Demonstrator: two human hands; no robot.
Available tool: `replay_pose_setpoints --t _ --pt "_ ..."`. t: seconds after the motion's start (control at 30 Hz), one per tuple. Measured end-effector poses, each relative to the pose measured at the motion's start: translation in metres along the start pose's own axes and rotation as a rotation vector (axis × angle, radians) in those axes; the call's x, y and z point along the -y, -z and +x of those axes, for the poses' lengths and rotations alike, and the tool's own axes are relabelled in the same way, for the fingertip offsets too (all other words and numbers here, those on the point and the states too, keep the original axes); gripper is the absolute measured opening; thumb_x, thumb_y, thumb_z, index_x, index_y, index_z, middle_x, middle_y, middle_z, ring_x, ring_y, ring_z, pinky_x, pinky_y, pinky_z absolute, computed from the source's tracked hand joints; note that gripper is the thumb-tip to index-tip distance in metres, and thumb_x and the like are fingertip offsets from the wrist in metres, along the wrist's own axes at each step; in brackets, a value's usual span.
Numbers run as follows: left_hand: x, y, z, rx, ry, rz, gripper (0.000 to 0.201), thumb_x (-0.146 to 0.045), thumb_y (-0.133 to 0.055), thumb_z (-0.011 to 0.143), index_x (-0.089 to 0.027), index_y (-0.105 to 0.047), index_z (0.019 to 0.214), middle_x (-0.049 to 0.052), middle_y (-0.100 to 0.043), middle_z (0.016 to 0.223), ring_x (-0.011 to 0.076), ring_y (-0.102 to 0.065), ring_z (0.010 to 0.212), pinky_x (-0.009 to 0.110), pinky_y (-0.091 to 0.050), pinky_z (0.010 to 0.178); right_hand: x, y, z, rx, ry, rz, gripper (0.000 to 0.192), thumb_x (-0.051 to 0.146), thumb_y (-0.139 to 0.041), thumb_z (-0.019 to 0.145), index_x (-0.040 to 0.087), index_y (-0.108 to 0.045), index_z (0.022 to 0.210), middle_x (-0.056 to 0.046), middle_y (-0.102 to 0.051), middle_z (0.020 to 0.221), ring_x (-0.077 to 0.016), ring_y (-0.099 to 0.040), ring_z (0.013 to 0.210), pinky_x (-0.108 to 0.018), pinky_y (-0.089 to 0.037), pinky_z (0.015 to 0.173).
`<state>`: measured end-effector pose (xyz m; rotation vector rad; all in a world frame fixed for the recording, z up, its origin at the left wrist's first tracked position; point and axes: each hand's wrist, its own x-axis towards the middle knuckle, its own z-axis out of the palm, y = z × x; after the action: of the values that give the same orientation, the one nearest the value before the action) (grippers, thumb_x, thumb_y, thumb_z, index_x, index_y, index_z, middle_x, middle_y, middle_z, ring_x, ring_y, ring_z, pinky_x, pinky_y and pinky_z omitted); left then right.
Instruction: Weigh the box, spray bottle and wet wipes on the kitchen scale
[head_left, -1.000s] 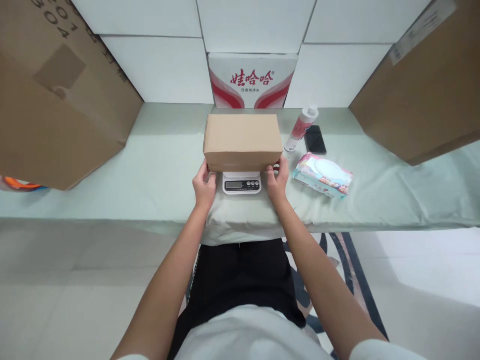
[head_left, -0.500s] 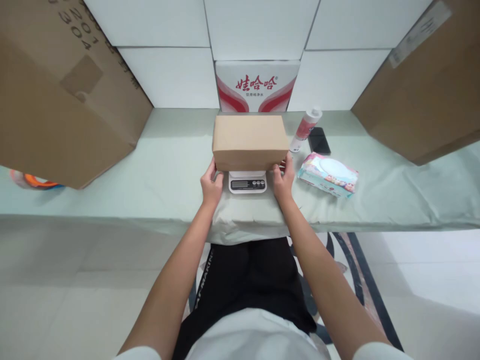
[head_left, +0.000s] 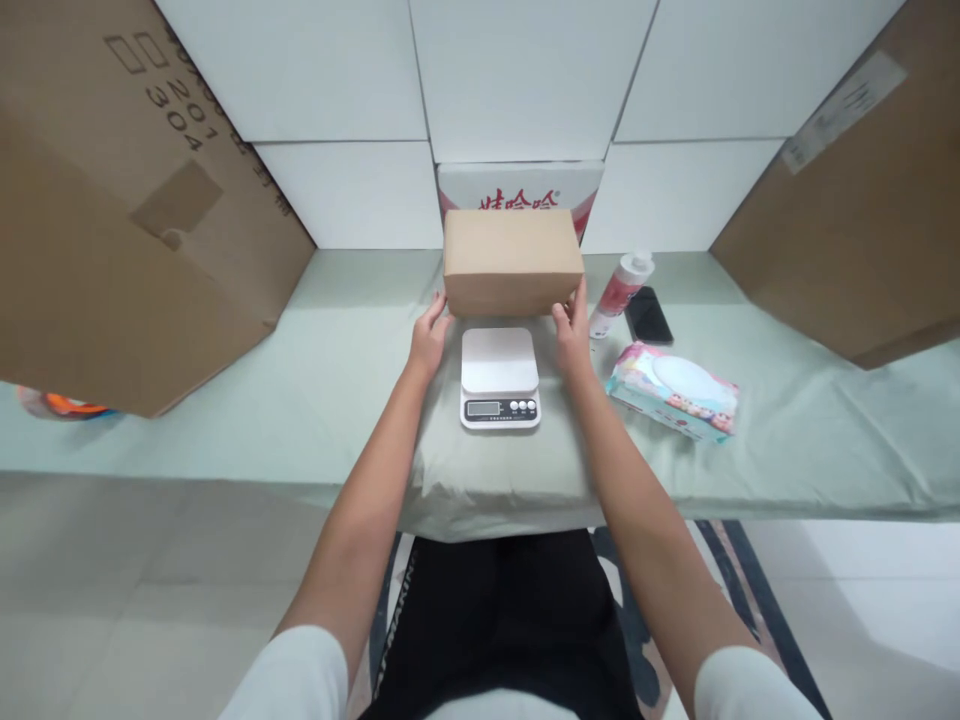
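Arms reach forward from the bottom of the head view, both bare below short white sleeves, converging on a small brown cardboard box. I see my left hand pressed against the box's lower left corner, fingers curled up around the edge, wrist straight and forearm angled inward. My right hand mirrors it at the lower right corner, fingers upright against the box's side, thumb toward the front face. Both hands grip the box between them, half closed around its ends.

The box sits level, raised just behind and above a white kitchen scale, whose platform is bare and whose display and three buttons face me. The scale rests on a table covered with pale green cloth.

To the right of the box stands a tilted white bottle with a pink label, a black phone beside it, and a pack of wet wipes nearer me. Large brown cartons flank the table.
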<state>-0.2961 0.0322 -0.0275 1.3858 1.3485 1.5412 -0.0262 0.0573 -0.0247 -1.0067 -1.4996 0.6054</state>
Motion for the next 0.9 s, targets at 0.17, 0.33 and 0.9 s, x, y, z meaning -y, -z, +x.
replay_pose_setpoints --t 0.17,0.33,0.9 --pt "0.031 0.0 0.012 0.005 0.058 0.047 0.051 -0.016 -0.06 0.089 -0.024 -0.071 0.139 0.005 -0.055 0.162 0.0244 -0.028 0.165 0.047 -0.005 0.139 -0.027 -0.013 -0.001 0.042 -0.055 0.042 0.089 0.078 -0.044 0.096 0.023 -0.035 0.166 -0.015 -0.058 0.155 -0.0274 -0.059 0.142 -0.047 -0.048 0.122" --pt "0.044 0.002 0.014 -0.021 0.019 0.186 0.05 -0.022 -0.065 0.091 -0.025 -0.069 0.141 0.008 -0.055 0.162 0.0261 -0.032 0.164 0.05 -0.004 0.139 -0.037 -0.012 -0.004 0.063 -0.071 0.06 0.083 0.076 -0.048 0.097 0.025 -0.04 0.163 -0.014 -0.059 0.154 -0.0274 -0.058 0.144 -0.047 -0.047 0.123" --pt "0.011 -0.008 0.007 -0.059 -0.046 0.752 0.024 -0.031 -0.057 0.099 -0.023 -0.078 0.108 0.007 -0.081 0.111 0.0254 -0.073 0.104 0.041 -0.051 0.102 -0.042 -0.017 0.003 0.064 -0.165 0.103 0.086 0.073 -0.055 0.094 0.028 -0.038 0.166 -0.012 -0.056 0.159 -0.0331 -0.06 0.139 -0.048 -0.057 0.107"
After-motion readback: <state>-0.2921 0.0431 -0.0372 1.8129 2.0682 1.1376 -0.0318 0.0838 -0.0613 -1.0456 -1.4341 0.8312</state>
